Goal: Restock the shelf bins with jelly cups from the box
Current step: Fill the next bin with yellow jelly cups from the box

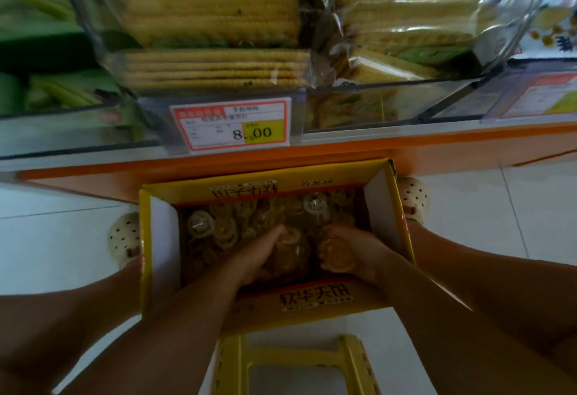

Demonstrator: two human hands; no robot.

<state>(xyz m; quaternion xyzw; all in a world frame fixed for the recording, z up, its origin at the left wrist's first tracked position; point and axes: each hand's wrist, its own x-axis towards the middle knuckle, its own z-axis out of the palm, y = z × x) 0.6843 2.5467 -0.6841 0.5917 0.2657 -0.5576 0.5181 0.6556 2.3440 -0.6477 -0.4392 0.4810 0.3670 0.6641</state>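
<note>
Inside the yellow box (pixel 271 307), which stands on the floor (pixel 62 238) just before the orange shelf edge (pixel 343 148), both hands are down among the jelly cups (pixel 218 232). Left hand (pixel 265 257) is curled around a heap of cups near the box's near wall; right hand (pixel 352 251) is cupped around some more beside it, close to the box's right wall. How many cups each one holds I cannot tell, the picture is blurred. Behind the box, clear shelf bins (pixel 374 104) hold packs of crackers (pixel 212 67), with a price tag (pixel 232 126) in front. Pale shoes (pixel 125 235) stand at both sides of the box, and a yellow stool (pixel 296 360) is just before it.
</note>
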